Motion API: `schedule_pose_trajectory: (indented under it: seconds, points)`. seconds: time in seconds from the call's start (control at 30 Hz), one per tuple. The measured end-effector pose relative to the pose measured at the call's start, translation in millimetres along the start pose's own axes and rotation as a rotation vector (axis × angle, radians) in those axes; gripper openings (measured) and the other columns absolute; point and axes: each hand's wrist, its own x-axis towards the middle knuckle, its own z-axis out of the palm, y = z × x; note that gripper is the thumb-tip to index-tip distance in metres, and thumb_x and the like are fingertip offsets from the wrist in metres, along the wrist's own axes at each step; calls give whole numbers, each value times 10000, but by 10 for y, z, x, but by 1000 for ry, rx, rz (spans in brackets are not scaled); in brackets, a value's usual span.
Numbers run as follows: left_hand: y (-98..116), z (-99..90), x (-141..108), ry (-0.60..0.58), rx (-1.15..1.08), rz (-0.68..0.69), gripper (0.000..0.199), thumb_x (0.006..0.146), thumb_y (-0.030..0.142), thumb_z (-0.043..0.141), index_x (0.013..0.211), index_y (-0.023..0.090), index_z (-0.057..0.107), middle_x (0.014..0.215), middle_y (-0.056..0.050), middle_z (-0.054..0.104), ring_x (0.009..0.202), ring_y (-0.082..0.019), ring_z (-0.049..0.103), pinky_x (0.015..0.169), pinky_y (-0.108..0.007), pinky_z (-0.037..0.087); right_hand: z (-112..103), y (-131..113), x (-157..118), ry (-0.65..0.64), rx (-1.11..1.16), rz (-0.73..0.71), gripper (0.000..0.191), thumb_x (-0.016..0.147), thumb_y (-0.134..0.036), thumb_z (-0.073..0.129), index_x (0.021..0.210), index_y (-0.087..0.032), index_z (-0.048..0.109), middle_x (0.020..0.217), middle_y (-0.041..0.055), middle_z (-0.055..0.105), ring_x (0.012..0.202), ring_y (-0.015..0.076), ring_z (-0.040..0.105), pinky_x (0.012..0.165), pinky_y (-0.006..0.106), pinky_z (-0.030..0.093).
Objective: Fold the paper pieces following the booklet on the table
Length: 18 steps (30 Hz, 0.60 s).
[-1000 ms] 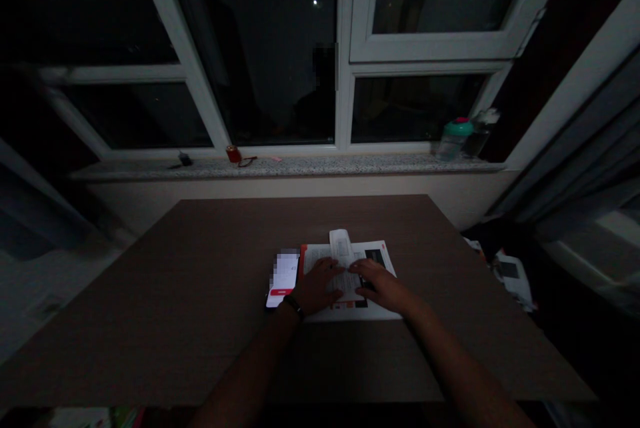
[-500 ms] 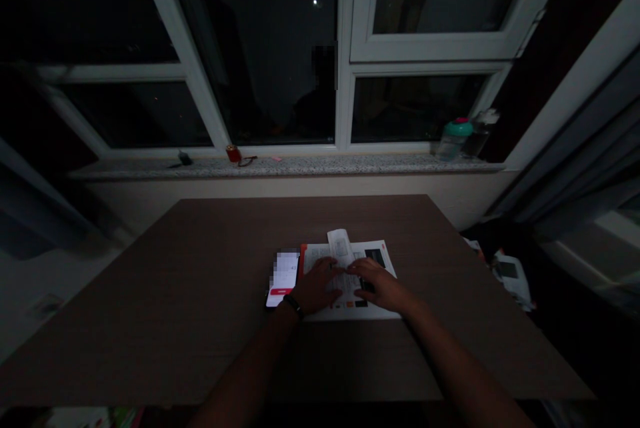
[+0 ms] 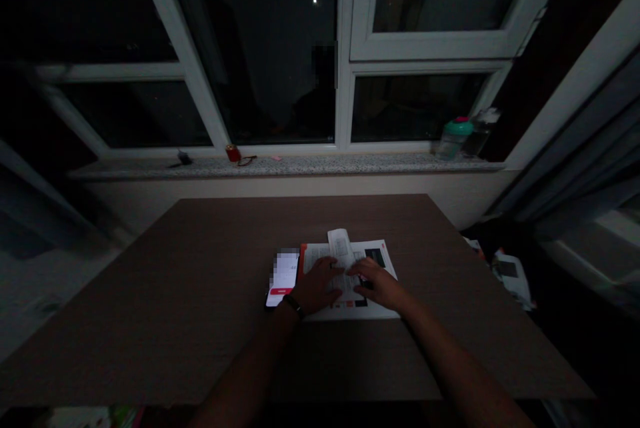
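Observation:
A narrow, creased strip of printed paper (image 3: 340, 243) lies over a printed booklet (image 3: 383, 305) with an orange left edge. My left hand (image 3: 316, 287), with a dark band at the wrist, rests on the booklet's left half. Its fingers reach onto the strip from the left, and the thumb is spread apart from them. From the right, my right hand (image 3: 377, 283) touches the strip with outstretched fingertips, its thumb lower and apart. The strip's middle is partly hidden by the fingers. Beside my left hand is a lit phone (image 3: 284, 279) with a red bar on its screen.
The brown table (image 3: 150, 301) stands before a window with a stone sill (image 3: 300, 164). On the sill are a small red jar (image 3: 233, 153), a teal-lidded bottle (image 3: 455, 138) and a clear bottle (image 3: 481, 131). A white item (image 3: 514, 279) lies beyond the table's right edge.
The paper strip has shifted slightly under my fingers and shows more of a crease near its top. My right fingers have moved a little; my left hand stays in place.

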Motion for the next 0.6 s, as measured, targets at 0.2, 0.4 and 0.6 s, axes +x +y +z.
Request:
schedule_pose_trajectory:
  seconds: [0.2, 0.4, 0.6]
  points:
    - [17, -4, 15, 11, 61, 7, 510, 790, 255, 696, 1274, 231, 537, 1375, -91, 444, 1295, -286, 388, 1078, -460, 365, -9, -13, -13, -39, -33, 1, 389, 797, -144, 676, 1165, -227, 579, 1130, 81, 577, 1122, 240, 495, 966, 392, 429]
    - [20, -9, 28, -15, 78, 47, 488, 808, 220, 661, 1278, 243, 534, 1355, -68, 500, 1254, -264, 425, 1060, -443, 369, -43, -41, -14, -63, -35, 22, 453, 786, -169, 703, 1210, -247, 564, 1141, 76, 573, 1133, 244, 485, 970, 389, 422]
    - [13, -37, 33, -41, 55, 32, 486, 816, 271, 667, 1284, 240, 538, 1345, -77, 514, 1243, -271, 438, 1047, -452, 364, -61, -21, -19, -87, -16, 38, 495, 753, -176, 729, 1215, -240, 566, 1146, 79, 568, 1131, 252, 483, 973, 396, 419]
